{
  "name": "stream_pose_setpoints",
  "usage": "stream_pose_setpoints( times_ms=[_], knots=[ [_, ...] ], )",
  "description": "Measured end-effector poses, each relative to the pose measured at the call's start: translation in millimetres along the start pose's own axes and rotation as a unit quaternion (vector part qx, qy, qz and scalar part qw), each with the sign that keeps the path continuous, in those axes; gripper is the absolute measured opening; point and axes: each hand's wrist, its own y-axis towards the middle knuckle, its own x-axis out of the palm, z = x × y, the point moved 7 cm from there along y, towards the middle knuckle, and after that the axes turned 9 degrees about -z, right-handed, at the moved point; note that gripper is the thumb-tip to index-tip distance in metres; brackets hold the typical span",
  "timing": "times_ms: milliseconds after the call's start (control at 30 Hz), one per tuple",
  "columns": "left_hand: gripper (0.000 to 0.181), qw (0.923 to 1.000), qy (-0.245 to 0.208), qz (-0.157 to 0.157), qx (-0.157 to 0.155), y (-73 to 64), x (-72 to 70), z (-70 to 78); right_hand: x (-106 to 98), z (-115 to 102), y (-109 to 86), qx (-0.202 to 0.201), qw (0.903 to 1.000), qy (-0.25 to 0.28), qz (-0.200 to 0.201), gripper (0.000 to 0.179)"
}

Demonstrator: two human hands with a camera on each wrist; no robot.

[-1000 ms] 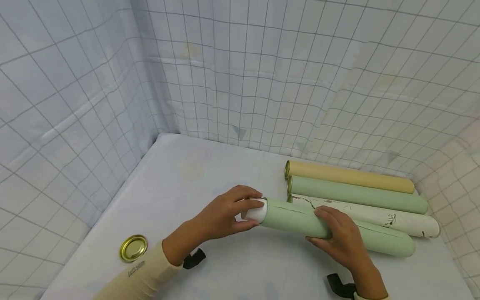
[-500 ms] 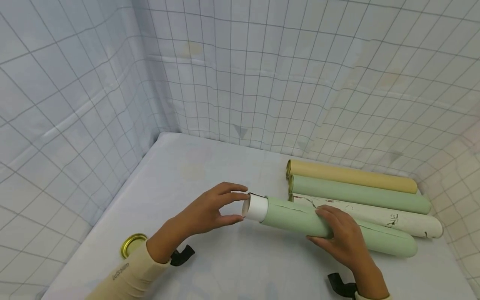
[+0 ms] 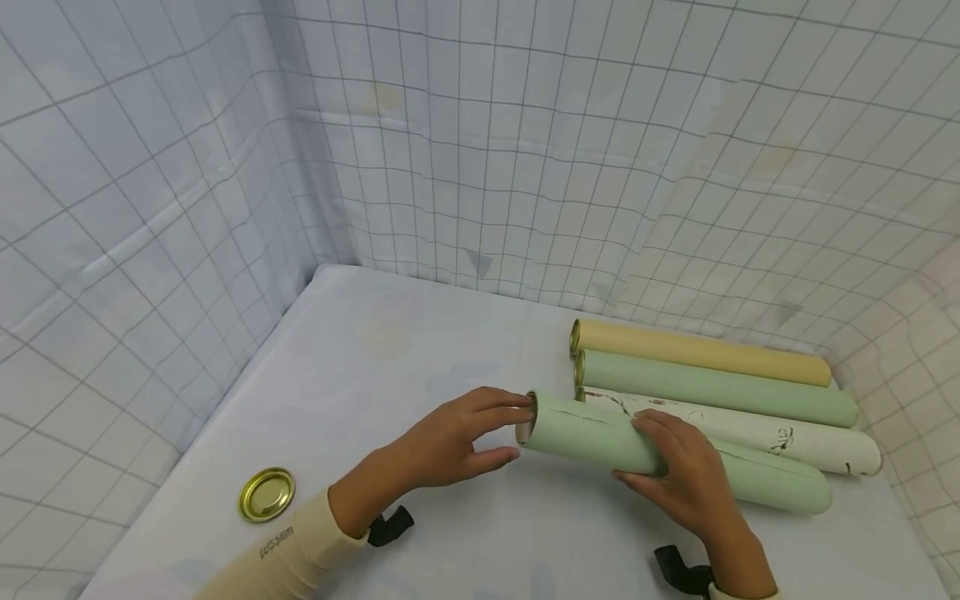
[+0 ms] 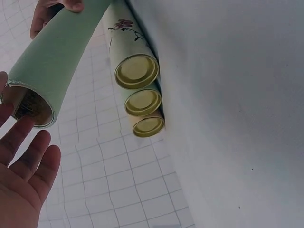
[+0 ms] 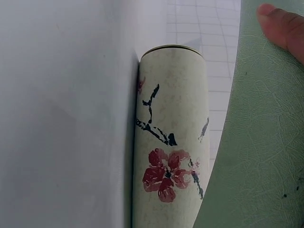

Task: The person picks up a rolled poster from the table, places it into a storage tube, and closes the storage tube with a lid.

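Observation:
My right hand (image 3: 682, 471) grips a light green cardboard tube (image 3: 581, 433) around its middle, thumb on the near side. The tube's left end has no lid, and its brownish inside (image 4: 40, 107) shows in the left wrist view. At that mouth is my left hand (image 3: 450, 437), its fingers loosely extended and the fingertips at the rim. The rolled white paper that stuck out earlier is now inside the tube, mostly hidden from the head view. A round gold metal lid (image 3: 267, 494) lies on the white table at the left, apart from both hands.
Behind the held tube lie three lidded tubes side by side: a white one with painted flowers (image 3: 735, 429), a green one (image 3: 712, 389) and a tan one (image 3: 705, 352). Grid-patterned cloth walls (image 3: 525, 167) enclose the white table (image 3: 390, 333).
The white paper roll jutted from the tube's left end; it has slid right, into the tube. My left hand drew back left, then moved right to the mouth. The right hand stayed put.

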Motion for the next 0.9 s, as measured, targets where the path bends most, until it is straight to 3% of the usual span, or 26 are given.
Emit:
stream_pose_setpoints(
  times_ms=[167, 400, 633, 767, 900],
  knots=[
    [0.042, 0.9995, 0.007, -0.012, -0.028, -10.6, -2.1, -4.7, -2.9, -1.4, 2.0, 0.008, 1.0, 0.003, 0.003, 0.073],
    [0.037, 0.9941, 0.015, -0.016, -0.106, -44.7, -17.4, -25.0, -15.0, 0.7, 6.6, 0.036, 0.9992, 0.006, 0.019, 0.078],
    [0.041, 0.9801, 0.027, -0.023, -0.195, -94.4, -32.3, -49.5, -43.9, 7.5, 5.7, 0.02, 0.993, 0.056, 0.102, 0.08],
    [0.042, 0.9767, 0.038, -0.005, -0.211, -117.5, -41.5, -55.3, -63.7, 7.4, 7.4, 0.006, 0.9851, 0.093, 0.144, 0.081],
    [0.043, 0.9759, 0.052, 0.004, -0.212, -130.5, -48.0, -57.6, -79.9, 12.9, 3.6, 0.038, 0.9765, 0.112, 0.18, 0.085]
  ],
)
